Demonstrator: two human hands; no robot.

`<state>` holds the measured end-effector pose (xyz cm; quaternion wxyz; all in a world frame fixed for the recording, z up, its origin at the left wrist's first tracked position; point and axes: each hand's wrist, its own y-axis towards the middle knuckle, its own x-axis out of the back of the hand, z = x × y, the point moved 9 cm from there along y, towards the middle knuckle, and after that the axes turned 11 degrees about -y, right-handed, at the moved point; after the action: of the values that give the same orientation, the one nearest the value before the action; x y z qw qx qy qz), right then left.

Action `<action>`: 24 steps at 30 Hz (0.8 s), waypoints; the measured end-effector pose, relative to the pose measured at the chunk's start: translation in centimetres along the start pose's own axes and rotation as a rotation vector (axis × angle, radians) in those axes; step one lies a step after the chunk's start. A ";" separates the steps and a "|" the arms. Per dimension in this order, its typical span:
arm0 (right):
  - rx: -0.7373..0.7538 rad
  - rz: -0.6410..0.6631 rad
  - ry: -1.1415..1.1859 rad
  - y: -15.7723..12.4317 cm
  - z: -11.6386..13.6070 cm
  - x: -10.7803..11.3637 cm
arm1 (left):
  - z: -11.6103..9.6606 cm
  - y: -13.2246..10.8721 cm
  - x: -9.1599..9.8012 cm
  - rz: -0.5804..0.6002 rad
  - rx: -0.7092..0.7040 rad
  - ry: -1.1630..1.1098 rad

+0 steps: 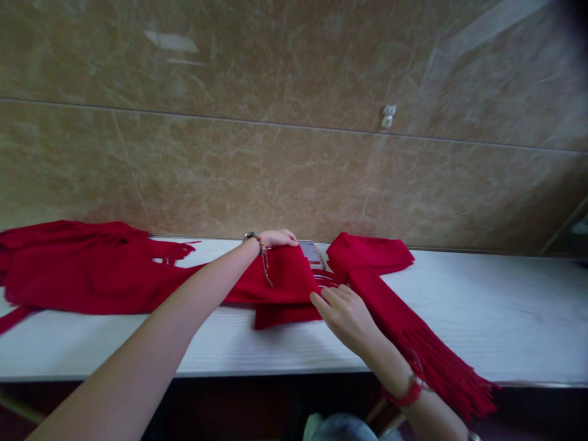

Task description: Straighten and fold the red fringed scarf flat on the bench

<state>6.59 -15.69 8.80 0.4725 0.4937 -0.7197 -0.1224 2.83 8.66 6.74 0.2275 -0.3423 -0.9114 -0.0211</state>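
Near the back of the table, my left hand (281,237) is closed on the upper corner of a red scarf (280,275). My right hand (342,312) pinches the same cloth at its lower right corner, with the thumb pointing left. The cloth is folded over between my hands, and a lower layer sticks out beneath it. A second red scarf (390,300) lies bent to the right, its fringe hanging over the front edge. Partly under loose red fringe, a flat pale rectangular object (312,252), perhaps a phone, lies behind the cloth.
More red cloth (87,263) is heaped on the left of the white table (482,306). A brown marble-like wall (275,165) rises right behind the table, with a small white cat figure (388,115) on it. Dark space shows below the front edge.
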 end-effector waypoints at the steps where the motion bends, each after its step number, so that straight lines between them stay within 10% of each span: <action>1: -0.005 0.012 0.007 -0.4 -0.1 -0.3 | 0.3 0.5 -0.5 0.007 0.001 0.005; 24: -0.225 0.282 0.036 -1.2 0.3 -3.9 | 0.2 1.1 -2.4 0.070 -0.161 0.347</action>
<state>7.34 -13.14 5.75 0.5498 0.3341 -0.7552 -0.1258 5.03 8.03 5.44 0.3537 -0.3822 -0.8414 -0.1447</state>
